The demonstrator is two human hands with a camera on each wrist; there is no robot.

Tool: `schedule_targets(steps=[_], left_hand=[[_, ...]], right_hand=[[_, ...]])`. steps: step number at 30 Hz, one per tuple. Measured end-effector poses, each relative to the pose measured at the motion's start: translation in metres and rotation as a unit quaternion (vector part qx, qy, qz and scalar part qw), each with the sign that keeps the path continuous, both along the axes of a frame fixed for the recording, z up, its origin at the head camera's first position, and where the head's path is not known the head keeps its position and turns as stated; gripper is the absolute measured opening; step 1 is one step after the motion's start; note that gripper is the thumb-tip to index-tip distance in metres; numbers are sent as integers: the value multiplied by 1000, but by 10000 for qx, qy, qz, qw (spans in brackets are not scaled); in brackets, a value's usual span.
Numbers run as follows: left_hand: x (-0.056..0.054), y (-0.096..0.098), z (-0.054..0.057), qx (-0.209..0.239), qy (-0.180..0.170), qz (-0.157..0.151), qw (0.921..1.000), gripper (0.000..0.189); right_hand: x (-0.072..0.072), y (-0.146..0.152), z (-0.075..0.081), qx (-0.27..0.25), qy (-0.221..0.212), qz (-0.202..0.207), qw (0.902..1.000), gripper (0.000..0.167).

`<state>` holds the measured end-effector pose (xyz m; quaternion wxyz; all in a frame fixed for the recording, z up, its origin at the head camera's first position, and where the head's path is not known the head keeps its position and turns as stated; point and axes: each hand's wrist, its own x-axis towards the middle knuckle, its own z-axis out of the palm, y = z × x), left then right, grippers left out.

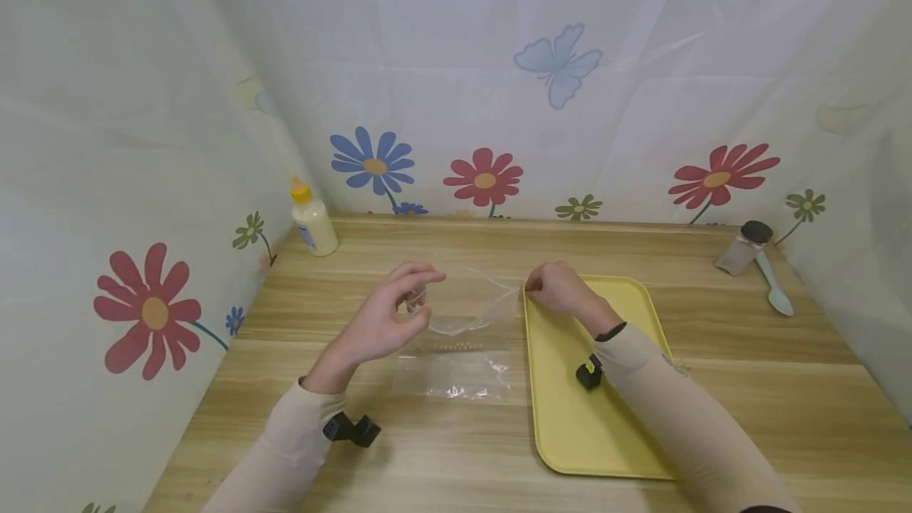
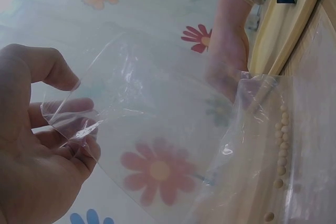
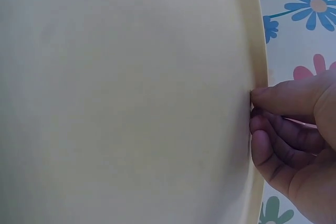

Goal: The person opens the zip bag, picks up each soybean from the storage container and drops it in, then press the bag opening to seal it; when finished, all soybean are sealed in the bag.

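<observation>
A clear plastic bag point(image 1: 456, 378) stands with its mouth spread between the two hands. Small round tan beads point(image 2: 283, 140) line its bottom. My left hand point(image 1: 388, 319) holds the left side of the mouth; in the left wrist view, curled fingers hook the bunched film, while thumb and forefinger stand apart. At the opposite corner of the mouth, my right hand point(image 1: 563, 289) pinches with thumb and fingertips, right at the left rim of a yellow tray point(image 1: 570, 426). The right wrist view shows those fingertips together beside the rim, the film there hidden.
A glue-like bottle with a yellow cap point(image 1: 313, 220) stands at the back left. At the back right, a black-lidded jar point(image 1: 743, 248) leans over beside a pale blue spoon point(image 1: 775, 287). A flowered curtain point(image 1: 442, 62) bounds the wooden table point(image 1: 784, 386) behind and at both sides.
</observation>
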<state>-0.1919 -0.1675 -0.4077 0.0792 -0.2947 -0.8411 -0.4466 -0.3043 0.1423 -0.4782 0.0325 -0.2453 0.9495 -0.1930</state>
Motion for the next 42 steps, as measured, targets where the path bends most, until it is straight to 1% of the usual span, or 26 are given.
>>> schedule_targets(steps=[14,20,23,29,34,38,42], left_hand=[[-2,0,1,20,77,-49,10000,49],[-2,0,1,-6,67,-31,10000,49],[-2,0,0,-22,58,-15,10000,49],[-2,0,0,-23,67,-8,10000,49],[-1,-1,0,-34,86,5,10000,49],[0,-1,0,-33,76,14,10000,48],[0,-1,0,-16,80,22,10000,48]], right_hand=[[-1,3,-1,-55,-83,-78,9999,12],[0,3,1,-118,33,-61,9999,11],[2,3,3,-196,61,-82,9998,10],[3,2,9,-391,45,-252,9989,10],[4,4,14,-526,35,-293,9982,10],[8,3,20,-723,-39,-297,9969,12],[13,3,26,-903,12,-290,9955,13]])
